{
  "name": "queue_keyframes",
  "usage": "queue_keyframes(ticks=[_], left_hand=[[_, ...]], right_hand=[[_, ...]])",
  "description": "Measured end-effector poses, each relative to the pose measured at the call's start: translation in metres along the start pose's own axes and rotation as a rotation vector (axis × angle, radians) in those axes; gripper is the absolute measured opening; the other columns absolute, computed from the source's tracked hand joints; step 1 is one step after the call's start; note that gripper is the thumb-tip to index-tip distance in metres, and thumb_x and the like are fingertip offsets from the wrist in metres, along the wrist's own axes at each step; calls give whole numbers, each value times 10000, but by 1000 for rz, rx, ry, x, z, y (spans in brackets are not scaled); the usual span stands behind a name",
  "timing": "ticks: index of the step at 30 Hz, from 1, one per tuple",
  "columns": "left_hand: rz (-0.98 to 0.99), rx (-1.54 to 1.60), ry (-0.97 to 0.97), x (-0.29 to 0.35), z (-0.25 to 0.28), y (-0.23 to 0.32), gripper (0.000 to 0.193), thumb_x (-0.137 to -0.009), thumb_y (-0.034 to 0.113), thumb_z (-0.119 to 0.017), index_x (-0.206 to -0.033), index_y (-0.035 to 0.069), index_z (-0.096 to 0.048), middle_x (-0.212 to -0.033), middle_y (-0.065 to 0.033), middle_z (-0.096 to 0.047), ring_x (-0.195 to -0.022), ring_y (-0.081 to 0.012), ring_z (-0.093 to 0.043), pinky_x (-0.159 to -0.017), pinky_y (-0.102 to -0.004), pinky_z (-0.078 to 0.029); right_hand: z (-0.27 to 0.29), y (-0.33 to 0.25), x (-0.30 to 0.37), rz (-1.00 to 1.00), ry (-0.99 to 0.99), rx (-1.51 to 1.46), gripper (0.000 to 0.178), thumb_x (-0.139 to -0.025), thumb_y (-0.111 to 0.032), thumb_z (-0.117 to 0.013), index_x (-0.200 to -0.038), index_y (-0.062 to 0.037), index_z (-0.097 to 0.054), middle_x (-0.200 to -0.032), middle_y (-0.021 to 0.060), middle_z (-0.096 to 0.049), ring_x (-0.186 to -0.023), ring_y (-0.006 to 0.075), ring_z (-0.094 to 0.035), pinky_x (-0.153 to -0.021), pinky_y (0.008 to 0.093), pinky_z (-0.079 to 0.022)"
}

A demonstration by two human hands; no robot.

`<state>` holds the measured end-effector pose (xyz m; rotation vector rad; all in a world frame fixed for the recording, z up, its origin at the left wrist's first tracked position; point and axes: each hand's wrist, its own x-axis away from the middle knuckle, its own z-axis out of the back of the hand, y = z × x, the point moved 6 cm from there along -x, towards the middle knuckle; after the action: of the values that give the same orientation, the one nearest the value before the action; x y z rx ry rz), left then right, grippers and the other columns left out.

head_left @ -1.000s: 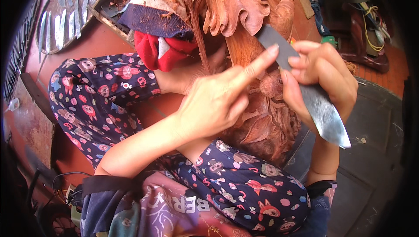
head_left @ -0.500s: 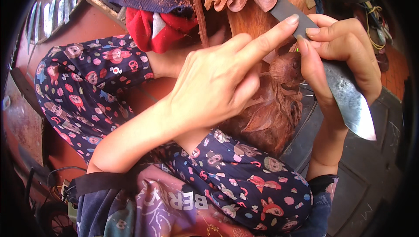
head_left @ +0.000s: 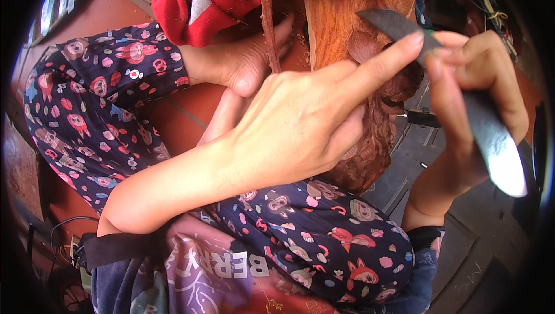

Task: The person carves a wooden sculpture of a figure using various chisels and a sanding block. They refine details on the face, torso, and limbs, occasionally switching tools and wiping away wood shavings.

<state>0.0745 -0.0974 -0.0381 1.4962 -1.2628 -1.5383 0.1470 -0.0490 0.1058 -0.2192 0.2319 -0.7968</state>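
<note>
My right hand (head_left: 488,71) grips a flat steel blade (head_left: 498,140) around its middle. The dark, curved end points up and left over the reddish-brown wood carving (head_left: 328,22); the bright, rounded end slants down to the right, below my fingers. Across the carving reaches my left hand (head_left: 306,114), its index finger stretched out with the tip against the blade's dark part. The other fingers of that hand are bent, and its thumb is hidden. Behind my left hand the carving shows rough, rippled wood, with wavy carved folds at the top.
A red and navy cloth (head_left: 199,10) strewn with wood shavings lies at the upper left, beside a thin upright stick (head_left: 266,19). Several flat metal tools (head_left: 58,4) rest at the far left. My crossed legs in patterned trousers (head_left: 92,106) flank the carving. A dark panel (head_left: 462,221) is at right.
Both hands and the blade have shifted a little to the right. The blade's dark curved tip now shows whole. In the view, the carving and cloth sit higher.
</note>
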Motion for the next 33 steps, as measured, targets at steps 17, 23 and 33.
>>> queue_keyframes(ticks=[17,23,33], left_hand=[[13,23,-29,1,1,-3,723,-776,62,-560,-1481,169,-443,-766,-146,-603,-615,-355,-624,-585,-457,-522],[-46,11,41,-11,4,-5,736,-777,42,-563,-1490,171,-431,-753,-157,-612,-636,-365,-634,-591,-466,-527],[2,7,43,-14,-5,-4,671,-807,102,-560,-1467,165,-463,-745,-176,-634,-611,-380,-629,-588,-480,-513]], right_hand=[[-7,0,5,1,-59,7,226,-734,123,-711,-708,29,-508,-794,146,-594,-843,288,-660,-806,368,-517],[2,18,5,25,51,8,152,-782,144,-688,-783,51,-568,-888,137,-620,-932,289,-666,-839,338,-499],[10,30,-8,64,-186,-1,177,-791,63,-687,-748,25,-519,-878,138,-579,-939,289,-645,-827,341,-470]])
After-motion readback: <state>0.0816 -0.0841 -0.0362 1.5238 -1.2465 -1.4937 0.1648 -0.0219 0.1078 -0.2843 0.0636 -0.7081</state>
